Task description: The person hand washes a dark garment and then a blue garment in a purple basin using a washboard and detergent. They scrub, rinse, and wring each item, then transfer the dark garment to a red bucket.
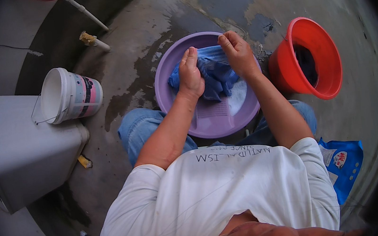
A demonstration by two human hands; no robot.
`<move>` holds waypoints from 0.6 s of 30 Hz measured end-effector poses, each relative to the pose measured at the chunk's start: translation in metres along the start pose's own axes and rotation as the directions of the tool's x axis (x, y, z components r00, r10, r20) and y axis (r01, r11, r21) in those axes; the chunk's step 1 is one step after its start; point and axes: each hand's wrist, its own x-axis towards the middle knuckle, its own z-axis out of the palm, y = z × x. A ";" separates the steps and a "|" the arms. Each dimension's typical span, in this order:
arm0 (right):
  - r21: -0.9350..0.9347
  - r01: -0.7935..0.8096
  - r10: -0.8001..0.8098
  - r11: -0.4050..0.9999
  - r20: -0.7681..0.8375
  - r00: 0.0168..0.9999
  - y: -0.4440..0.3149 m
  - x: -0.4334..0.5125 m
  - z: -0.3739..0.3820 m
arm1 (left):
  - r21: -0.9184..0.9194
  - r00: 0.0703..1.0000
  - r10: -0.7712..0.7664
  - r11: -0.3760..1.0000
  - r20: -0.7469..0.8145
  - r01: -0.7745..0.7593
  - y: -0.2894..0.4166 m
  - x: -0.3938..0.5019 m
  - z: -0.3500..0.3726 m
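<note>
Between my knees stands a round purple plastic basin (175, 120) with a ribbed washboard panel (212, 109) moulded into its near side. White suds (238, 97) lie in it at the right. My left hand (190, 73) and my right hand (238, 54) grip a wet blue cloth (214, 75), with a lighter striped strip stretched between them at the top. The cloth's darker folds hang down into the basin, hiding part of its floor. The fingers of both hands are curled against the fabric.
A red plastic bucket (277, 67) with something dark inside is right of the basin. At left are a white bucket (85, 94) and a white appliance-like box (34, 138). White pipes (87, 13) rise at the upper left. A blue printed bag (348, 168) lies at lower right.
</note>
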 end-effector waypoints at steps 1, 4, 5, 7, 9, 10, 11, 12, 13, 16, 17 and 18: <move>-0.077 0.055 -0.050 0.996 0.066 0.997 0.003 -0.001 -0.002 | -0.008 0.997 0.062 0.998 0.049 -0.061 0.003 0.001 0.000; 0.120 -0.224 0.159 0.967 0.399 0.903 0.011 -0.002 -0.005 | -0.064 0.989 0.150 0.987 0.015 -0.149 0.006 0.005 -0.001; 0.187 -0.318 0.196 0.929 0.481 0.855 0.012 -0.003 -0.005 | -0.012 0.996 0.076 0.997 -0.056 -0.077 0.006 0.007 -0.002; 0.397 -0.268 0.118 0.878 0.363 0.924 0.010 -0.007 -0.001 | 0.000 0.989 0.126 0.992 -0.081 -0.126 0.004 0.011 -0.005; 0.497 -0.102 0.042 0.861 0.131 0.991 0.005 -0.014 0.007 | 0.012 0.980 0.082 0.997 -0.179 -0.081 0.003 0.016 -0.007; 0.374 0.032 -0.032 0.927 -0.006 0.999 0.001 -0.018 0.013 | -0.003 0.991 0.076 0.997 -0.107 -0.076 0.004 0.016 -0.008; 0.055 0.125 -0.121 0.991 -0.073 0.990 -0.003 -0.023 0.016 | -0.063 0.999 0.051 0.997 0.006 -0.051 0.003 0.016 -0.006; -0.149 0.344 -0.345 0.927 0.014 0.938 -0.009 -0.026 0.020 | -0.112 0.984 0.046 0.993 0.170 -0.027 0.004 0.013 -0.004; -0.291 0.656 -0.638 0.696 0.167 0.751 -0.016 -0.032 0.024 | -0.090 0.984 0.029 0.996 0.174 -0.014 0.004 0.011 0.000; -0.512 0.354 -0.421 0.783 -0.016 0.907 -0.031 -0.024 0.021 | 0.002 0.974 -0.155 0.988 0.163 0.157 0.000 -0.007 0.019; -0.574 0.228 -0.362 0.786 -0.129 0.923 -0.034 -0.020 0.019 | 0.082 0.966 -0.239 0.966 -0.098 0.247 -0.005 -0.016 0.030; -0.566 0.075 -0.190 0.821 -0.147 0.971 -0.038 -0.018 0.017 | 0.194 0.974 -0.219 0.955 -0.053 0.225 -0.002 -0.016 0.033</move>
